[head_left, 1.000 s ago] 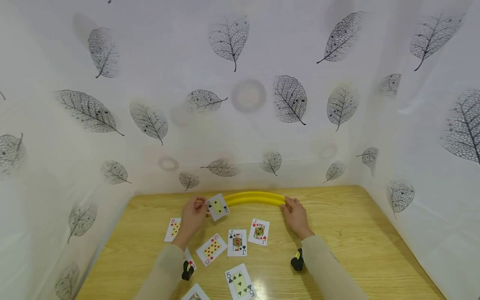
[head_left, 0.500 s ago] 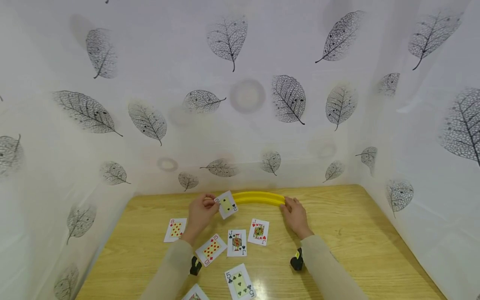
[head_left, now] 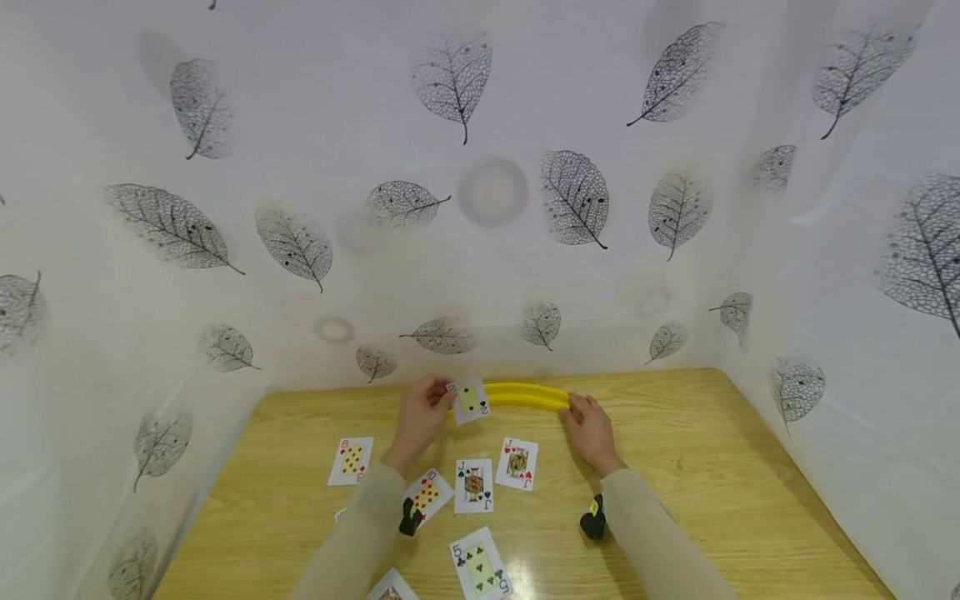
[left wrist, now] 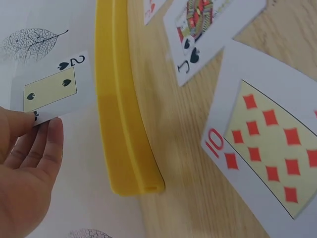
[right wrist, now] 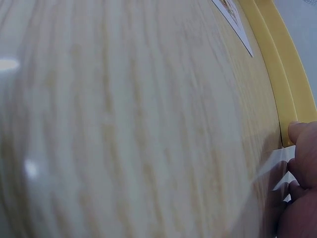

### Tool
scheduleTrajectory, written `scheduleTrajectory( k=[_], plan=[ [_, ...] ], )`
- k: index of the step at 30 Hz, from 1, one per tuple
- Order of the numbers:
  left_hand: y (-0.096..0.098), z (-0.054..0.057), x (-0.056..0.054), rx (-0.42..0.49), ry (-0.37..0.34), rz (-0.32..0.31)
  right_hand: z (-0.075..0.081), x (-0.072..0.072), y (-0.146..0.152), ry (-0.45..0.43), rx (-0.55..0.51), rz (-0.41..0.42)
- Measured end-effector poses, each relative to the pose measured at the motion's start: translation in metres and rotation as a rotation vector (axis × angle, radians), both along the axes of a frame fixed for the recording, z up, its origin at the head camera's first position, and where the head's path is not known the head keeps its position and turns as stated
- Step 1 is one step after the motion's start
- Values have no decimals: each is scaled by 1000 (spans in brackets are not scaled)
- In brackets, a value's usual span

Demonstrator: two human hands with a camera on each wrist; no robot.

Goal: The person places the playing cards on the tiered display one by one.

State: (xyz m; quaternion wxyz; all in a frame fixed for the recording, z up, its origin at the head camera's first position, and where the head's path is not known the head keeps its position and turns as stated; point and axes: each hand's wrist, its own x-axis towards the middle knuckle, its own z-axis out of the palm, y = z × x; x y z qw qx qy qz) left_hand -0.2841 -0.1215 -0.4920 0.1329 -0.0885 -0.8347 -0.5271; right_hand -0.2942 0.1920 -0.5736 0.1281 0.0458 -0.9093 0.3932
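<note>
My left hand point(head_left: 422, 417) pinches a two of spades playing card point(head_left: 468, 401) by its left edge, thumb in front and fingers behind. The card stands in front of the left part of a curved yellow card holder point(head_left: 527, 394) at the back of the table. In the left wrist view, the card point(left wrist: 52, 87) is beside the holder point(left wrist: 116, 109), with the left end of the holder visible. My right hand point(head_left: 590, 429) grips the right end of the holder. The right wrist view shows the thumb point(right wrist: 302, 131) on its yellow face point(right wrist: 282, 74).
Face-up cards lie on the wooden table point(head_left: 712, 483): an eight of diamonds point(head_left: 351, 460), a ten of diamonds point(head_left: 430, 493) partly under my left sleeve, a jack of spades point(head_left: 474, 486), a jack of hearts point(head_left: 517, 463) and a five of clubs point(head_left: 480, 563). A leaf-patterned white curtain point(head_left: 337, 275) surrounds it.
My left hand has carried the two of spades rightward along the holder and slightly farther back, and the card has turned more upright. My right hand stays at the holder's right end.
</note>
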Motion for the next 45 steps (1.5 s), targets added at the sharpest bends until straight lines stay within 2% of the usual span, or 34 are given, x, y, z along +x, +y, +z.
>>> scheduleTrajectory(
  k=[9,14,18,23,32,37,45],
  plan=[
    [22,5,-6,-4,51,-59,-2,-1,0,24,-4,-2],
    [34,2,-10,-9,70,-63,-2,-2,0,53,4,2],
    [44,1,-13,-14,52,-78,-2,-1,0,69,4,8],
    [54,5,-15,-15,38,-89,2,1,-1,101,7,24],
    [72,13,-22,-37,81,-101,6,2,-1,33,1,7],
    [81,19,-25,-22,75,-122,6,1,0,26,14,2],
    [94,16,-35,9,84,-144,3,0,-1,8,-3,-3]
  ],
)
